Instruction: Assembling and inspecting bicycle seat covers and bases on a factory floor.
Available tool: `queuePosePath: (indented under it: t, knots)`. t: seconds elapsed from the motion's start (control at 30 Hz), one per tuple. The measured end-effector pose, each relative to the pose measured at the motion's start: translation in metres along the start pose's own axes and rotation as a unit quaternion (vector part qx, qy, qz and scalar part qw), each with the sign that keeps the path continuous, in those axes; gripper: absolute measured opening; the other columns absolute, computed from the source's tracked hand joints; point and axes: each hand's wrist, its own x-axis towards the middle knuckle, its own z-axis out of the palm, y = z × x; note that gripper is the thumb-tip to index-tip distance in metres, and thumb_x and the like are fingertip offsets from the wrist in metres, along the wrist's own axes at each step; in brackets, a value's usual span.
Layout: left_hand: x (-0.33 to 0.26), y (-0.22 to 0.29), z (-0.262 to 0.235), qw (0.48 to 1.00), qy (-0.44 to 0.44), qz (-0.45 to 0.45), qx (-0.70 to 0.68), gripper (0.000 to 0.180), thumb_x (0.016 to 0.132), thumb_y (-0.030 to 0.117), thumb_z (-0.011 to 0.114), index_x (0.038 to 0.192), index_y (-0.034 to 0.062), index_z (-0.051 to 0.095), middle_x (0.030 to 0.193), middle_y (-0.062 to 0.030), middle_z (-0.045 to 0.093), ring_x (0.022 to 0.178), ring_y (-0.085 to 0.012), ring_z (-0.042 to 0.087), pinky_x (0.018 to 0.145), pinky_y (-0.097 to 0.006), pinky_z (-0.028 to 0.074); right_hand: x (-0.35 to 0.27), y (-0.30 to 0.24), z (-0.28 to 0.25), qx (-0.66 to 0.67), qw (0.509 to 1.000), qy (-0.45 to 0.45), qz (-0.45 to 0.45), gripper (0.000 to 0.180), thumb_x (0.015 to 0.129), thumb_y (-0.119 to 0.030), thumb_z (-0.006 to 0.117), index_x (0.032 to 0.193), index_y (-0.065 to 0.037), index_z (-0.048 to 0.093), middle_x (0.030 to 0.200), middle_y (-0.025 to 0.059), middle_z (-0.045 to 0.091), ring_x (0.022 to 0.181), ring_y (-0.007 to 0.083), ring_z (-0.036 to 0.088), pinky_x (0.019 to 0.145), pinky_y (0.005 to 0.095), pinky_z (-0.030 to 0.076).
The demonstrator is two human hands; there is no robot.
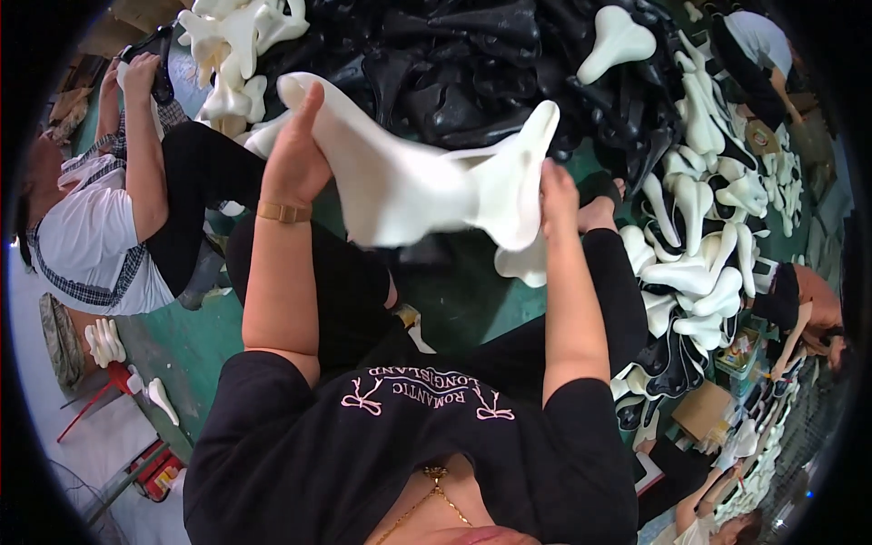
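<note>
Between my two hands I hold up white bicycle saddle pieces (391,182). They look smooth and moulded, and two seem joined or pressed against each other; motion blurs the lower edge. My left hand (298,159) is pressed on the left end with its thumb pointing up. At the right end, my right hand (558,195) grips the edge, with its fingers partly hidden behind the piece. Just below my right hand another white saddle-like piece (522,262) shows in part; I cannot tell whether it is attached.
Black saddle pieces (436,91) lie heaped ahead of me. White saddle pieces (699,272) are piled to the right, and more white ones (241,36) at the far left. A seated person (109,218) works close on my left. Other people and a cardboard box (702,411) are at right.
</note>
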Motion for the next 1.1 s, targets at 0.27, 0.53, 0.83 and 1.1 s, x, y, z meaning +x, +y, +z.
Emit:
queuePosePath:
  t: [0.27,0.53,0.83,1.1]
  knots:
    - [0.021,0.011,-0.028,0.993,0.087,0.086,-0.009,0.021,0.093,0.018,0.061,0.109,0.0067,0.055,0.103,-0.008,0.064,0.094,-0.0214,0.063,0.079,-0.037,0.052,-0.018,0.163,0.003,-0.295,0.924,-0.148,0.193,0.021,0.08,-0.019,0.056,0.064,-0.006,0.062,0.051,0.0062,0.055,0.046,0.0176,0.055,0.046,0.0308,0.044]
    - [0.032,-0.029,-0.016,0.995,0.093,0.01,0.04,0.074,0.082,0.066,0.058,0.116,0.0004,0.055,0.105,-0.0119,0.065,0.097,-0.0232,0.064,0.086,-0.036,0.052,0.0,0.227,0.061,0.1,0.962,0.052,0.25,0.06,0.082,-0.024,0.071,0.131,0.003,0.05,0.131,0.0103,0.055,0.111,0.0223,0.056,0.089,0.0385,0.047]
    - [0.014,-0.01,-0.009,0.996,0.055,0.016,-0.073,0.087,0.073,0.081,0.051,0.113,0.0041,0.055,0.095,-0.0122,0.066,0.083,-0.0217,0.065,0.076,-0.036,0.054,-0.029,0.158,0.023,0.018,0.923,-0.074,0.378,0.024,0.073,-0.004,0.063,0.096,0.002,0.06,0.086,0.0109,0.063,0.075,0.0272,0.063,0.064,0.045,0.055]
    - [-0.015,-0.026,0.01,0.986,-0.017,-0.161,0.028,0.07,0.086,0.065,0.052,0.109,-0.0009,0.057,0.093,-0.0133,0.065,0.079,-0.0247,0.066,0.074,-0.037,0.055,-0.115,-0.022,0.0,0.059,0.993,-0.075,-0.068,0.042,0.069,0.003,0.059,0.111,0.001,0.058,0.104,0.0067,0.062,0.094,0.0174,0.059,0.087,0.0285,0.045]
